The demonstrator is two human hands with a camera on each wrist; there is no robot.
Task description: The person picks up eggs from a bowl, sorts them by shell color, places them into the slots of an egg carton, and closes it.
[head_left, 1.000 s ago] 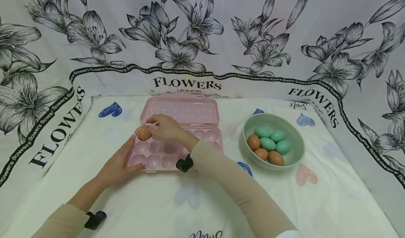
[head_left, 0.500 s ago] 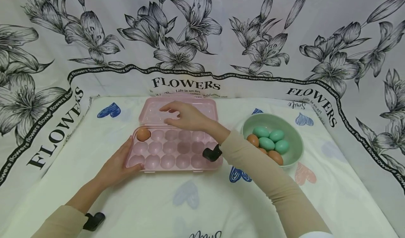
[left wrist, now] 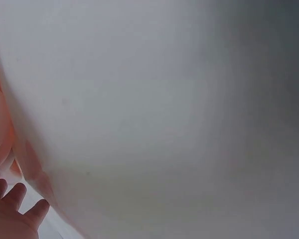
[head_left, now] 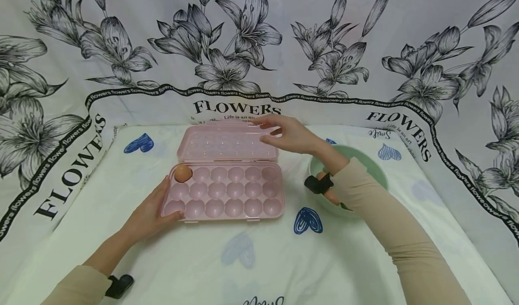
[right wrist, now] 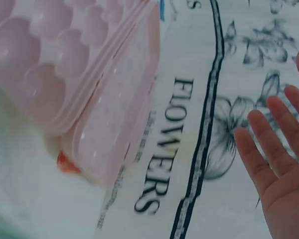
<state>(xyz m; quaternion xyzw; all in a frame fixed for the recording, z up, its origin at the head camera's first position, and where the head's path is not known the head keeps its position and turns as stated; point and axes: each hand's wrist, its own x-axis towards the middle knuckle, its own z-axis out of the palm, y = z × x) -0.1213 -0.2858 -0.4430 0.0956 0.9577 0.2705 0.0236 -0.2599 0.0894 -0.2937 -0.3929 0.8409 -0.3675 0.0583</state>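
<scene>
A pink plastic egg carton (head_left: 226, 199) lies open on the cloth, its lid (head_left: 227, 143) folded back behind it. One brown egg (head_left: 183, 173) sits in the back left cup; the other cups hold nothing. My left hand (head_left: 147, 210) rests against the carton's left end, fingers straight along its side and thumb at the front corner. Above the lid's right end, my right hand (head_left: 289, 136) is in the air with fingers spread and nothing held. The right wrist view also shows those fingers (right wrist: 276, 149) extended. A green bowl (head_left: 373, 163) stands right of the carton, partly hidden by my right arm.
Brown eggs (head_left: 331, 197) show in the bowl beneath my right wrist; the rest of its contents is hidden. A white cloth with printed hearts (head_left: 308, 220) covers the table. Behind it hangs a flower-printed sheet (head_left: 243, 61).
My right hand has let go of the brown egg, leaving it in the back left cup, then risen and moved right toward the bowl. My left hand has stayed at the carton.
</scene>
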